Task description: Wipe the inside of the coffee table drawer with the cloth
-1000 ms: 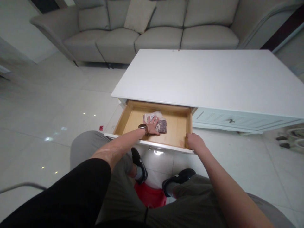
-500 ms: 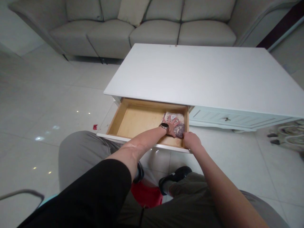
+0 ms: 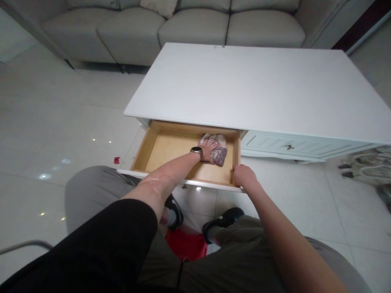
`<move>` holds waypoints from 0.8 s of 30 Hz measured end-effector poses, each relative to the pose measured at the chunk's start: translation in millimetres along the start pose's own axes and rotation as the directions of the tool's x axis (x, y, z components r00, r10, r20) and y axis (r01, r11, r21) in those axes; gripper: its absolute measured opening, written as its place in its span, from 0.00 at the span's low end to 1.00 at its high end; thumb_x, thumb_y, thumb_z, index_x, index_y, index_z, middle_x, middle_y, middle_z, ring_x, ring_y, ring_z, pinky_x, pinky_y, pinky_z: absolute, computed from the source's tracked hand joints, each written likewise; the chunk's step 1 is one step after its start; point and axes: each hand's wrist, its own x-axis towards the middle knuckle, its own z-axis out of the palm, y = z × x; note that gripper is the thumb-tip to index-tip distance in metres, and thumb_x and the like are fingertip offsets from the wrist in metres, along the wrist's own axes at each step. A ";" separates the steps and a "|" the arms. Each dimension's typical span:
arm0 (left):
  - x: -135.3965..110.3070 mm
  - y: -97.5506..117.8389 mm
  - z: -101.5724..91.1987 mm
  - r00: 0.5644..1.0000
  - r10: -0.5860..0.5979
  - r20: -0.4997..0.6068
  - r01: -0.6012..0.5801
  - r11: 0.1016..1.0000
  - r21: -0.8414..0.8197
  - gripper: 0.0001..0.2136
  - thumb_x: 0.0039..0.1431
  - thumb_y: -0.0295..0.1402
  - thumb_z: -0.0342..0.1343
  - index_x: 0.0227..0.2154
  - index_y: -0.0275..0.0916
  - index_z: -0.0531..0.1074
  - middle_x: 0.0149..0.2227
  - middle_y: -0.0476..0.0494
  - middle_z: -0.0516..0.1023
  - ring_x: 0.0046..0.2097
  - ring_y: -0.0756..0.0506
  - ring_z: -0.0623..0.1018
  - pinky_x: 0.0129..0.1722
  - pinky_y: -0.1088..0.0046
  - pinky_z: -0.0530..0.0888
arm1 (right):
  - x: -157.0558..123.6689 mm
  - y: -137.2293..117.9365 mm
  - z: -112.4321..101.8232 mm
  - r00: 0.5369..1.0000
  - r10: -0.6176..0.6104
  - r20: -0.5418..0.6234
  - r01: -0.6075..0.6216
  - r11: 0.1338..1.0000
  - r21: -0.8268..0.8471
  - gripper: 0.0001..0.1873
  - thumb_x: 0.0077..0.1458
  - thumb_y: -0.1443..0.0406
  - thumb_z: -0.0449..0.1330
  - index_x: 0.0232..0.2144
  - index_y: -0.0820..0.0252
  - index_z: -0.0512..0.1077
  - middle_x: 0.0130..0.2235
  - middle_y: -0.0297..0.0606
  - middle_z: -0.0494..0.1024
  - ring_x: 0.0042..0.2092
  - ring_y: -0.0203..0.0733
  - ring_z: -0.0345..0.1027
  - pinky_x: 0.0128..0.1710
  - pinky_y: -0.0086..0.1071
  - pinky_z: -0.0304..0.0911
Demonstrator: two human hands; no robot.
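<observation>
A wooden drawer stands pulled out from a white coffee table. My left hand, with a watch on the wrist, presses flat on a patterned pink and purple cloth at the back right of the drawer floor. At the drawer's front right corner my right hand grips the edge. My fingers hide part of the cloth.
A grey sofa stands behind the table. A second, shut drawer sits to the right. My knees and black shoes are below the drawer, over a red stool. Slippers lie on the tiled floor at right.
My left hand has slid the cloth from the drawer's middle to its right side, then slightly back. My right hand has kept its grip on the front right corner.
</observation>
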 end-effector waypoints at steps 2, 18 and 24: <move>-14.2 -27.2 -6.1 1.000 -0.027 -0.004 0.028 1.000 0.010 0.62 0.37 0.61 0.67 0.74 0.59 0.40 0.77 0.50 0.36 0.73 0.21 0.36 0.68 0.34 0.41 | 0.7 0.2 0.7 1.000 -0.002 0.006 0.002 1.000 0.004 0.24 0.66 0.69 0.44 0.55 0.66 0.76 0.51 0.58 0.79 0.53 0.54 0.75 0.48 0.39 0.69; -143.6 -182.4 -3.2 0.914 -0.404 0.047 0.389 0.903 0.182 0.68 0.37 0.68 0.62 0.75 0.46 0.31 0.76 0.41 0.28 0.74 0.23 0.34 0.70 0.44 0.43 | 1.3 0.4 1.5 1.000 0.001 0.010 -0.001 1.000 -0.007 0.23 0.67 0.68 0.46 0.54 0.67 0.76 0.52 0.59 0.78 0.53 0.53 0.75 0.49 0.38 0.68; -164.9 -173.4 -0.2 0.898 -0.392 0.199 0.382 0.920 0.087 0.63 0.41 0.73 0.52 0.74 0.50 0.32 0.76 0.43 0.27 0.74 0.24 0.34 0.69 0.45 0.44 | 0.4 0.6 1.0 1.000 -0.007 0.012 0.007 1.000 -0.002 0.23 0.66 0.69 0.46 0.54 0.65 0.76 0.52 0.58 0.78 0.53 0.53 0.75 0.49 0.38 0.68</move>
